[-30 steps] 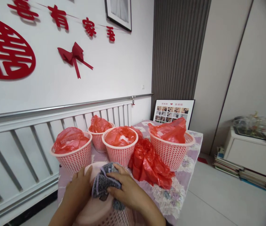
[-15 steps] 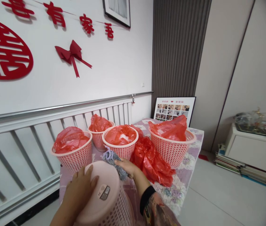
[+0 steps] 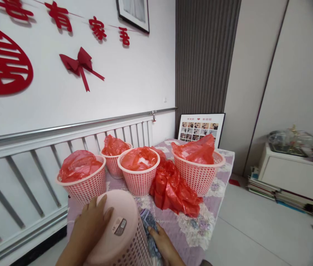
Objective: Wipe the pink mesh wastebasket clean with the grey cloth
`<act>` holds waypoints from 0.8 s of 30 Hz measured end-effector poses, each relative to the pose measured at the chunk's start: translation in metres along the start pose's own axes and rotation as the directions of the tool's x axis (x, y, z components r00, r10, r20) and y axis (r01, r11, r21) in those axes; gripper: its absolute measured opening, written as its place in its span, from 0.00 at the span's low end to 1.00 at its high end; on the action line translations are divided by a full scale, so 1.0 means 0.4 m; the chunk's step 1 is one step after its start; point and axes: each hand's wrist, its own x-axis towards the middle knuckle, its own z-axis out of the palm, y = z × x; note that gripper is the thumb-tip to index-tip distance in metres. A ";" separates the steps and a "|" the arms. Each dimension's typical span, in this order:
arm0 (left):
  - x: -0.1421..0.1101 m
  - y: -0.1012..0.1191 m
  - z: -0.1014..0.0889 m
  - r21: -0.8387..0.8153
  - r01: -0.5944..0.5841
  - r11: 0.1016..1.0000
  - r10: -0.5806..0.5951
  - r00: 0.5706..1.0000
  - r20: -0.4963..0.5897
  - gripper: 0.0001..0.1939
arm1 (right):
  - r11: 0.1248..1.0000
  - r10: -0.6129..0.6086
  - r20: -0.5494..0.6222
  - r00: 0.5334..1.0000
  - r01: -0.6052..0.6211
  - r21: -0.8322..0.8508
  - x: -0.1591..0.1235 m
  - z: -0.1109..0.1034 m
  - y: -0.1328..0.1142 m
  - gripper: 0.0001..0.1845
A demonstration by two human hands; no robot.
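The right hand [image 3: 163, 242] grips a cloth [image 3: 149, 229], partly hidden behind its fingers.

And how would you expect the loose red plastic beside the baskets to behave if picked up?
The red plastic would probably sag and trail, since it lies in thin, crumpled folds. Its glossy surface may feel slippery, and the rolled part could unwind.

Matt perforated plastic basket [image 3: 117, 229], fuzzy grey cloth [image 3: 148, 223], glossy red plastic bags [image 3: 174, 190].
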 end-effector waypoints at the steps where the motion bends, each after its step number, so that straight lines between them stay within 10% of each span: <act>1: 0.001 -0.001 -0.001 -0.001 -0.003 1.000 0.003 1.000 0.006 0.33 | 0.999 -0.026 0.006 1.000 0.026 -0.020 -0.010 0.006 -0.012 0.46; 12: 0.035 -0.034 0.020 -0.036 -0.053 0.998 0.053 0.999 0.001 0.37 | 0.803 -0.455 0.257 0.853 0.517 -0.297 -0.110 0.124 -0.271 0.33; 18: 0.033 -0.031 0.021 -0.041 -0.043 0.998 0.043 0.999 0.002 0.36 | 0.906 -0.240 0.086 0.967 0.254 -0.338 -0.061 0.068 -0.088 0.38; 24: 0.036 -0.033 0.021 -0.048 -0.049 0.998 0.048 0.999 -0.010 0.36 | 0.918 -0.128 -0.128 0.983 0.069 -0.390 -0.049 -0.019 0.127 0.47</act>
